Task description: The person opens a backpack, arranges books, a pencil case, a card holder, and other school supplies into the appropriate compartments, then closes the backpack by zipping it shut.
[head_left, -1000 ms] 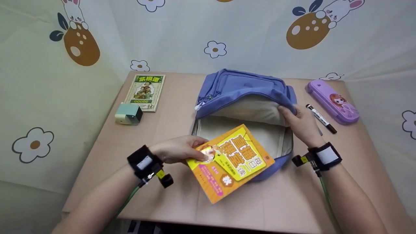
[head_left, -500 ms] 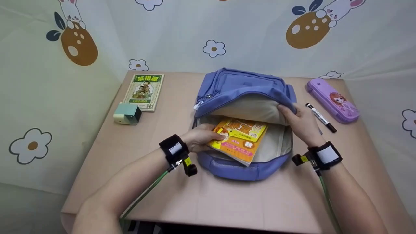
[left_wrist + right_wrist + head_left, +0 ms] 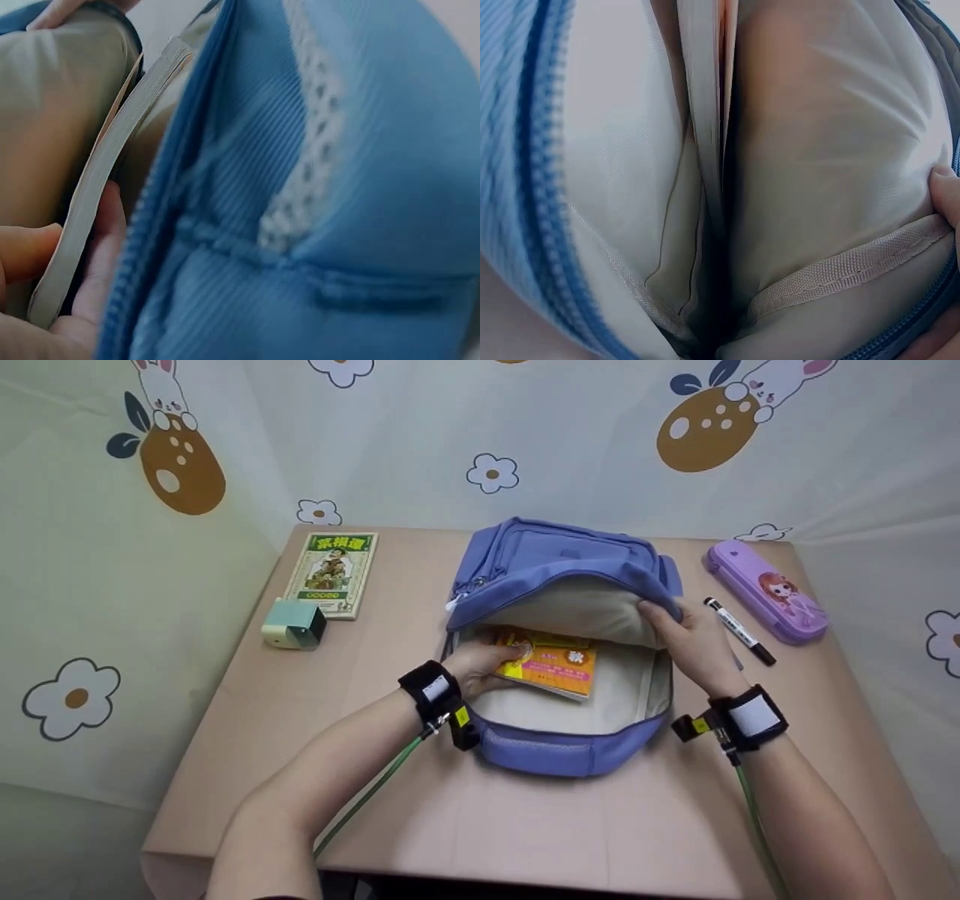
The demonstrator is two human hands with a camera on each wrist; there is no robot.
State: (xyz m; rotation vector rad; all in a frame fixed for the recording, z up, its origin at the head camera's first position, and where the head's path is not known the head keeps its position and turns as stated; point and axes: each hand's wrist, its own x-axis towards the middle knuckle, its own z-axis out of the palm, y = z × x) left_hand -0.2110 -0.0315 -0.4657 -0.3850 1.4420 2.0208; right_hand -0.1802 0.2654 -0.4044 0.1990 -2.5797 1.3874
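- The left hand [image 3: 480, 666] pinches the orange book [image 3: 553, 673] by its near-left edge, thumb on the cover and fingers beneath.
- The right hand [image 3: 701, 645] grips the edge of the bag's flap [image 3: 566, 601], thumb on the pale lining, and holds the flap raised.
- The book is inside the mouth of the blue bag [image 3: 540, 756], tilted, its far part hidden under the flap; its near edge lies well inside the rim.
- The step in hand seems to be sliding the book into the main pocket, probably most of the way done.
- The next move likely calls for a further push inward, then letting go without dragging the book back, while the flap stays lifted.
- The left wrist view shows what the head view hides: the book edge-on, its page block between thumb and fingers, and the bag's zip [image 3: 139, 247] just beside the hand.
- The right wrist view looks down into the pocket: the book's edge runs between the two lined sides, its lower end lost in shadow, so whether it touches bottom cannot be told.
- Only the head view gives the green book [image 3: 331, 574] and mint box [image 3: 294, 622] to the left, and the marker [image 3: 741, 631] and purple case [image 3: 772, 592] to the right.
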